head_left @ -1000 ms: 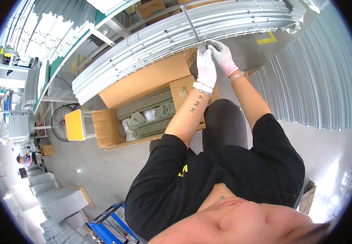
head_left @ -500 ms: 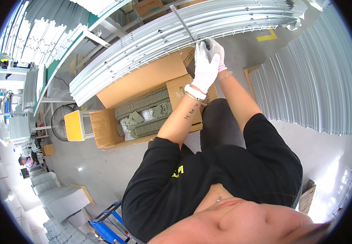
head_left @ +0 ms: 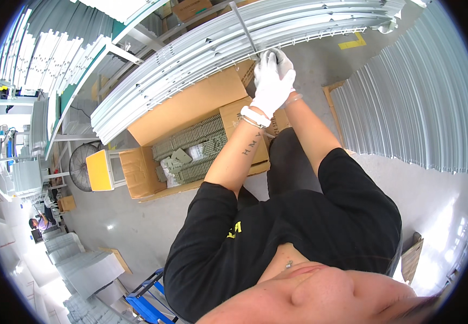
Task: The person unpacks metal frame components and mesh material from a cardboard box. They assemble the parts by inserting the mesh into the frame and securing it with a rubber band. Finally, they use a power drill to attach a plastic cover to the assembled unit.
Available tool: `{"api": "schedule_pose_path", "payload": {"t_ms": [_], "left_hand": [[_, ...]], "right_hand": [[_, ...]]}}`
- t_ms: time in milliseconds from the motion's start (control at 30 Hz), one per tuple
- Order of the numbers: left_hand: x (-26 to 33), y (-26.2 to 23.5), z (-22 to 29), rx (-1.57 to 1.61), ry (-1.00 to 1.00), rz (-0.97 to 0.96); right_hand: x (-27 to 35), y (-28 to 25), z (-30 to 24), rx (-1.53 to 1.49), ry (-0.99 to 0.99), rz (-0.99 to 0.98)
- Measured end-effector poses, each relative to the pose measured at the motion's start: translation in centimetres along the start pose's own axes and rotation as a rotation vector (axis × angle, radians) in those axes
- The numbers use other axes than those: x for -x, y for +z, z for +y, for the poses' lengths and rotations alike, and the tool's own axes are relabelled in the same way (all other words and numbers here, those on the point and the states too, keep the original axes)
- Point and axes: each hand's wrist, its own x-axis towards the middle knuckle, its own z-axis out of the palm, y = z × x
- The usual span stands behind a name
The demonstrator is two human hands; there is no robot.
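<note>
My left hand (head_left: 269,89), in a white glove, is closed at the near edge of a stack of long pale metal strips (head_left: 191,67). Close against it, my right hand (head_left: 284,63), gloved too, is partly covered by the left one. The fingertips of both meet beside a grey metal post (head_left: 242,27) that crosses the stack. Whatever they pinch is hidden by the gloves. Below the strips stands an opened cardboard box (head_left: 188,108), filled with rows of small grey-green flat pieces (head_left: 188,127), some lying loose on top.
A yellow-topped stool (head_left: 99,170) and a black floor fan (head_left: 79,167) stand left of the box. Tall bundles of grey strips (head_left: 407,102) line the right side. A blue-framed item (head_left: 146,308) is at lower left, and another person (head_left: 40,220) appears far left.
Both hands stay at the edge of the strips with small finger movements. My left hand now covers more of the right one. The whole view has shifted slightly.
</note>
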Motion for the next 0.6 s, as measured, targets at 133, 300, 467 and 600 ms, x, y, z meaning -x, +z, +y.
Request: {"api": "schedule_pose_path", "payload": {"t_ms": [133, 300, 467, 600], "left_hand": [[0.6, 3.0, 0.1, 0.183, 0.005, 0.220], [0.7, 4.2, -1.0, 0.303, -0.020, 0.357], [-0.4, 5.0, -2.8, 0.383, 0.145, 0.374], [-1.3, 4.9, -4.0, 0.833, -0.036, 0.268]], "right_hand": [[-0.9, -1.0, -0.4, -0.152, 0.042, -0.103], [-1.2, -1.1, -0.6, 0.096, 0.044, -0.080], [-1.6, -2.0, -0.4, 0.190, -0.089, -0.121], [-1.3, -2.7, -1.8, 0.210, -0.119, -0.172]]}}
